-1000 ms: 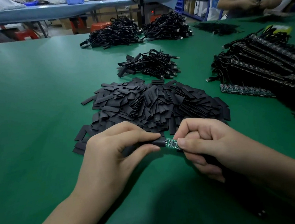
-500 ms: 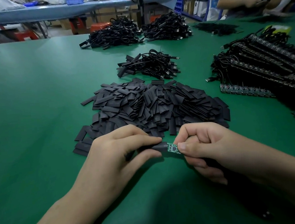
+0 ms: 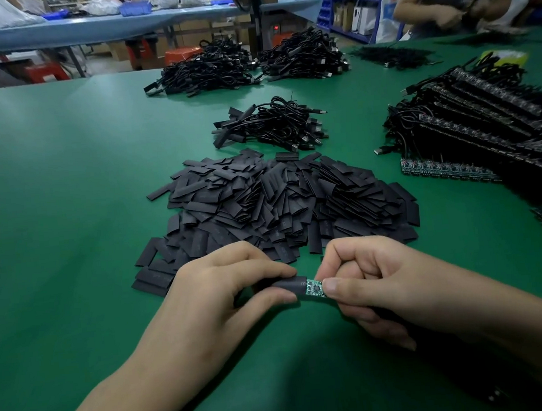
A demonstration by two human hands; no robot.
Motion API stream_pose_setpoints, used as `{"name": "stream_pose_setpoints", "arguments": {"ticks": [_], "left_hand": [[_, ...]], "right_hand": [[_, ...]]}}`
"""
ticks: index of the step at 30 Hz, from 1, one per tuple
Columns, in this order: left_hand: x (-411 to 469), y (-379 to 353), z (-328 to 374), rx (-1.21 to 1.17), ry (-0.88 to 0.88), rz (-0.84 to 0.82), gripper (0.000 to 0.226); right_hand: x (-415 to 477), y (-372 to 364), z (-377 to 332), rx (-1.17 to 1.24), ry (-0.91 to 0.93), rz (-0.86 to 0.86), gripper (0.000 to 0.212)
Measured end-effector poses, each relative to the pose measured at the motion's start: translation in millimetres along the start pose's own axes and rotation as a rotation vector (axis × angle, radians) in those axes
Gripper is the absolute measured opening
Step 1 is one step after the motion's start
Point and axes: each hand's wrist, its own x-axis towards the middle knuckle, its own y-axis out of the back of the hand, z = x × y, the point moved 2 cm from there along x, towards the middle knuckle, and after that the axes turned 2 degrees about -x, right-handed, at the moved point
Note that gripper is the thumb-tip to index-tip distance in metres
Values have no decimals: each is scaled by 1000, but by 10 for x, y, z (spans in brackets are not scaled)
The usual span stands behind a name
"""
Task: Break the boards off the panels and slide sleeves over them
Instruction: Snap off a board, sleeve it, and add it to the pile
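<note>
Left hand [image 3: 218, 293]: thumb and forefinger pinch a black sleeve [image 3: 290, 285], pulled partway over the board [image 3: 315, 288].
Right hand [image 3: 366, 282]: fingers curled, thumb and forefinger pinch the board's far end; green section bare between the two grips.
Just beyond the grip: sleeve pile [image 3: 282, 204] on the green table [image 3: 51, 190].
Further beyond: cable heap [image 3: 273, 124].
Right of the grip, well apart: panels [image 3: 484, 133] stacked.

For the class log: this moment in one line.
left hand: pinches flat black sleeve | right hand: pinches small green circuit board | board: partly exposed
</note>
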Motion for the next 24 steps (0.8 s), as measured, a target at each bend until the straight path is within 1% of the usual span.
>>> {"name": "stream_pose_setpoints", "arguments": {"ticks": [6,10,12,14,16,19,21,22,24], "left_hand": [[-1,10,76,12,-87,-22,26],[-1,-3,130,-9,-97,-27,23],[9,-14,142,-45,-69,-1,20],[21,-6,130,-85,-19,47,19],[26,22,111,-97,27,108,19],[31,60,107,-98,63,165,19],[34,67,126,-97,61,187,19],[35,69,136,-105,61,198,19],[35,74,151,-121,64,212,19]], "right_hand": [[-12,-6,6,56,-3,-5,10],[-17,-47,2,79,34,-19,12],[-5,-68,7,59,75,-1,12],[3,-58,2,2,144,91,13],[-9,-30,-24,-84,244,218,11],[-54,-6,-72,-369,416,399,13],[-75,-20,-110,-563,505,481,9],[-80,-32,-124,-617,534,512,7],[-90,-47,-137,-654,566,550,6]]}}
